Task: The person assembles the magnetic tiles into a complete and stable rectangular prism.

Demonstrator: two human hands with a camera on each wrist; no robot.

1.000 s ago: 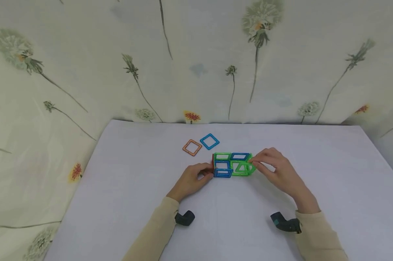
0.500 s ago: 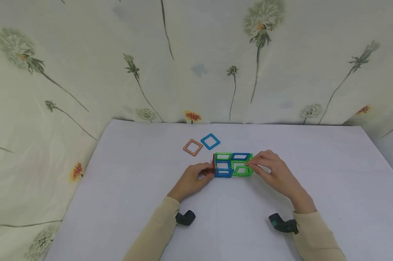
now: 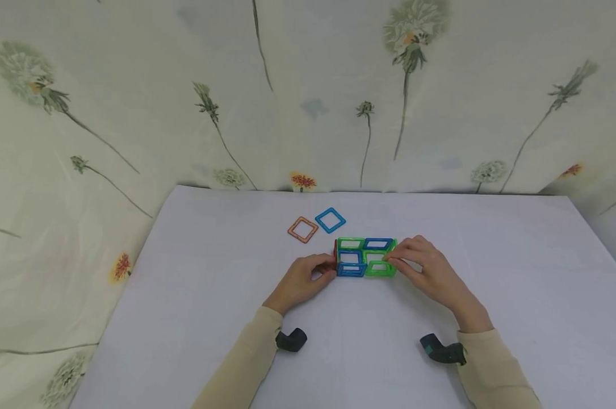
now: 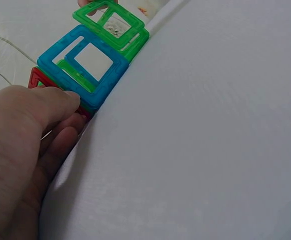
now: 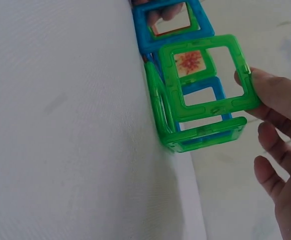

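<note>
A box-like row of magnetic tiles stands on the white table, with blue and green square frames and a red tile at its left end. My left hand grips that left end, its thumb on the front blue tile and fingers by the red one. At the right end my right hand pinches the edge of a green square tile between thumb and index finger. This tile leans at the open front beside the blue tile; the other right fingers are loosely bent, off the tiles.
Behind the row an orange square tile and a light blue square tile lie flat on the white table. A dandelion-print cloth hangs along the table's back. Black curved devices sit at both wrists.
The green tile in my right hand has swung from a slanted pose to line up with the row's front, and that hand moved slightly left. The left hand has kept its hold.
</note>
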